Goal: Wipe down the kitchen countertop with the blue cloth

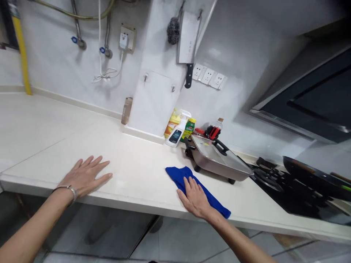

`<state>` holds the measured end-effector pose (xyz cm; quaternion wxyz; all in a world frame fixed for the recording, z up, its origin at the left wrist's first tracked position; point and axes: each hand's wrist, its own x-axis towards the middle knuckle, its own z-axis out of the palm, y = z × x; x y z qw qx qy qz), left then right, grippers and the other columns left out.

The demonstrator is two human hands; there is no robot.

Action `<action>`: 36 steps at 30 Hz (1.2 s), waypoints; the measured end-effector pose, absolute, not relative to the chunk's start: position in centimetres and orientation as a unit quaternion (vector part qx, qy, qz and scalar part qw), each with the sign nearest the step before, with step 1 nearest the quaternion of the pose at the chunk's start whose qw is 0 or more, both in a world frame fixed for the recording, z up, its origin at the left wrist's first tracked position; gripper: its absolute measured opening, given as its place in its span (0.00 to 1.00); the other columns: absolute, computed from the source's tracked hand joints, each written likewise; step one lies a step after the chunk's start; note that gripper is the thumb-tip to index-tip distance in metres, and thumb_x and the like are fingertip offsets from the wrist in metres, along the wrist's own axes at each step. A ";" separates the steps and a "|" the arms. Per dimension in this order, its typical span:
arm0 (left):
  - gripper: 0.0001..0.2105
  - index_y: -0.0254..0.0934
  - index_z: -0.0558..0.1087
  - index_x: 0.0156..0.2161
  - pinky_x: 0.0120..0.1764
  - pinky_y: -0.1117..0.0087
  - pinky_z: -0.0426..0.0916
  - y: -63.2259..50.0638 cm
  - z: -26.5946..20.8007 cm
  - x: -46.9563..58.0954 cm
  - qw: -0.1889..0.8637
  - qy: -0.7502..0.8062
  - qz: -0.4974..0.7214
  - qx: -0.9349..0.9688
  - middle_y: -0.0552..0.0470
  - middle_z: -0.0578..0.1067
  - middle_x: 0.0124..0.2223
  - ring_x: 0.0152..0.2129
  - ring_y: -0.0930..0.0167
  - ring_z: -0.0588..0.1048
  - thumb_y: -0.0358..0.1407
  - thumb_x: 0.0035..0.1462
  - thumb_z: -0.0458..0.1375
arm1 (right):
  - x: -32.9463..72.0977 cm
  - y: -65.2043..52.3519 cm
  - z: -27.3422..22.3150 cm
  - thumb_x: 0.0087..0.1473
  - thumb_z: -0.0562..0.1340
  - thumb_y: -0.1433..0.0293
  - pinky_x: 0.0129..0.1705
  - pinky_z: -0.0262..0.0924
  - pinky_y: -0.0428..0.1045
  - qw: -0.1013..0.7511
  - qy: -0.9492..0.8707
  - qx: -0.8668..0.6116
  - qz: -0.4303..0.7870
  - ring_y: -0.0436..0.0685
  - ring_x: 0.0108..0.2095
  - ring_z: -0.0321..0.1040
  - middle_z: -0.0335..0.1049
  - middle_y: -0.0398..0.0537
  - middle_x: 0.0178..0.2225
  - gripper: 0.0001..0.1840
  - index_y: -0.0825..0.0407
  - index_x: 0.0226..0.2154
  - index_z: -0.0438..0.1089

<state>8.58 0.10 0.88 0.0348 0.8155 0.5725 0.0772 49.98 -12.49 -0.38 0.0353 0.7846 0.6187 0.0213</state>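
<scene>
My right hand [194, 197] lies flat on a blue cloth [178, 173], pressing it against the white countertop [131, 164] near the front edge. Its fingers are stretched out and not wrapped round the cloth. To the left, my left hand [86, 176] rests palm down on the bare counter with fingers spread, holding nothing. A bracelet [72, 193] circles the left wrist. Just behind the cloth stands an electric pan [216, 160] with a glass lid, raised on short black feet.
Behind the pan stand a white spray bottle [176, 135], a green bottle [188, 130] and a yellow bottle [172, 122]. A cleaver [188, 40] and a steel scrubber [173, 31] hang on the pillar. At right is a gas stove [290, 193] with a wok [315, 177].
</scene>
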 end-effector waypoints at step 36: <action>0.33 0.36 0.57 0.67 0.67 0.48 0.47 -1.4 0.3 8.7 0.042 0.564 0.342 0.750 0.38 0.51 0.70 0.68 0.55 0.43 0.54 0.63 0.49 | 24.9 8.4 2.0 0.64 0.40 0.44 0.68 0.31 0.59 -0.004 0.814 0.580 -0.028 0.63 0.70 0.29 0.31 0.53 0.71 0.43 0.53 0.70 0.39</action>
